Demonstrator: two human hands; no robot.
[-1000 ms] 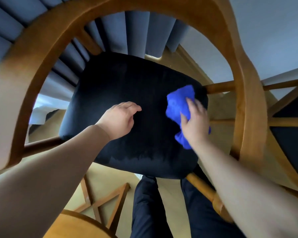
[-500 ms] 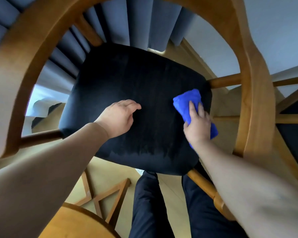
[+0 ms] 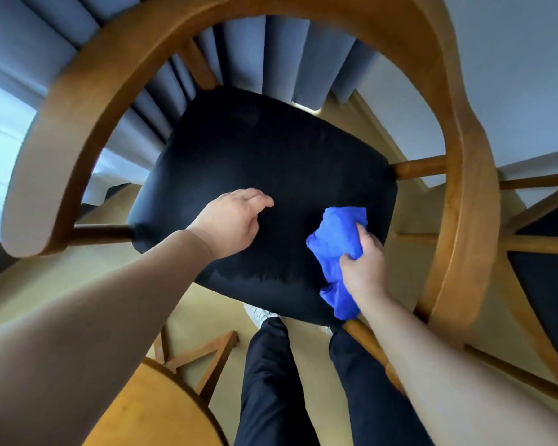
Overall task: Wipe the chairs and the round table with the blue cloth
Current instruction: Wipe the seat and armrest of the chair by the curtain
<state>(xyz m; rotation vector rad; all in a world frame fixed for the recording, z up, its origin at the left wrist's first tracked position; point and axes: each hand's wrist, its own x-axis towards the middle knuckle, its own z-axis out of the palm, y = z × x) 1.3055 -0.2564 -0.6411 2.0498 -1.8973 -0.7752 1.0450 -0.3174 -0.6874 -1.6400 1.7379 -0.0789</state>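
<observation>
Head view: you lean over a wooden chair [image 3: 461,194], looking straight down on its dark padded seat [image 3: 271,162]. Your right hand [image 3: 366,268], right of centre in the frame, grips the blue cloth [image 3: 334,239], fingers and thumb curled round its bunched middle. The cloth lies against the seat's right edge, one end reaching up onto the cushion, the other hanging past the lower right corner. Your left hand [image 3: 229,220] rests at mid-frame on the seat, fingers loosely bent, holding nothing, well apart from the cloth. The round table [image 3: 149,410] shows only as a wooden arc in the lower left corner. A second chair [image 3: 541,249] stands at the right edge. Blue-grey curtains [image 3: 271,53] hang along the top; dark trousers [image 3: 264,381] fill the bottom centre.
</observation>
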